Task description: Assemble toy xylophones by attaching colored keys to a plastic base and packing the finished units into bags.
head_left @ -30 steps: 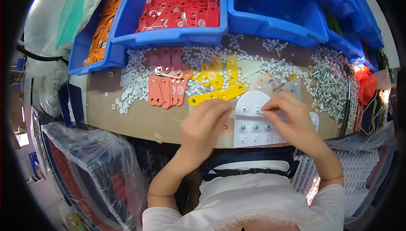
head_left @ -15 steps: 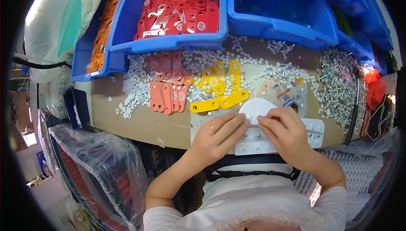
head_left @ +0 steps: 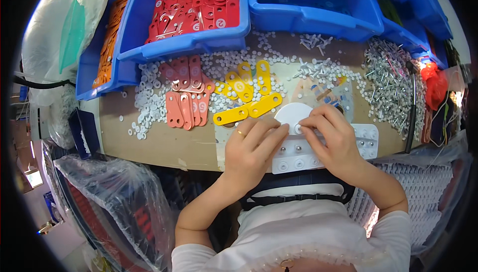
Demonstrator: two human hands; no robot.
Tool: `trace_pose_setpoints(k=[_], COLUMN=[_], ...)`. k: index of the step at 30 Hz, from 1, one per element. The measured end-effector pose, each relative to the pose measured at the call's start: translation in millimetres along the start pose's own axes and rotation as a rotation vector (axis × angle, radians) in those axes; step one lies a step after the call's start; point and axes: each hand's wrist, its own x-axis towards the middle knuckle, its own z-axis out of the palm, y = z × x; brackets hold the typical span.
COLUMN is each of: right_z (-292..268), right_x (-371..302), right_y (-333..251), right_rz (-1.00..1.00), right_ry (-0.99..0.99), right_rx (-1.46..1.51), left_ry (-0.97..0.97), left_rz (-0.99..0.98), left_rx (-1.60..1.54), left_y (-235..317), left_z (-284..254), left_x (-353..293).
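A white plastic board [head_left: 295, 112] with a rounded top lies at the table's near edge, under both my hands. Over its upper part, my right hand [head_left: 332, 135] pinches a small white washer [head_left: 298, 128] against the surface. My left hand [head_left: 253, 145] is closed at the board's left side, its fingertips together near the washer; whatever they hold is hidden. Below my hands is a white strip [head_left: 308, 162] with rows of round sockets, several holding shiny metal studs [head_left: 298, 148]. Part of the strip is covered by my right hand.
Yellow strips [head_left: 247, 111] and pink strips [head_left: 186, 108] lie beyond my left hand among loose white washers [head_left: 149, 100]. Metal rivets [head_left: 393, 88] are heaped at right beside a black rod [head_left: 413, 112]. Blue bins [head_left: 194, 40] line the back, one full of red strips [head_left: 199, 8].
The whole view has shifted slightly. My right fingertips have moved a little up the board, and the washer beneath them shows more clearly. My left hand stays by the board's left side.
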Motion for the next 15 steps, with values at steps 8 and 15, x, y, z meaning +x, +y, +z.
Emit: trace_pose_setpoints(k=[8,15], right_z=[-4.4,-12.0], right_x=[-8.6,-15.7], right_y=[1.0,6.3], right_rz=[-0.073,-0.312], right_ry=[0.005,-0.152], right_rx=[-0.054,-0.137], left_ry=[0.006,-0.059], left_rz=[0.05,0.143], left_rx=[-0.019,0.063], left_y=[4.6,-7.1], left_z=[10.2,-1.6], left_x=[10.3,1.6])
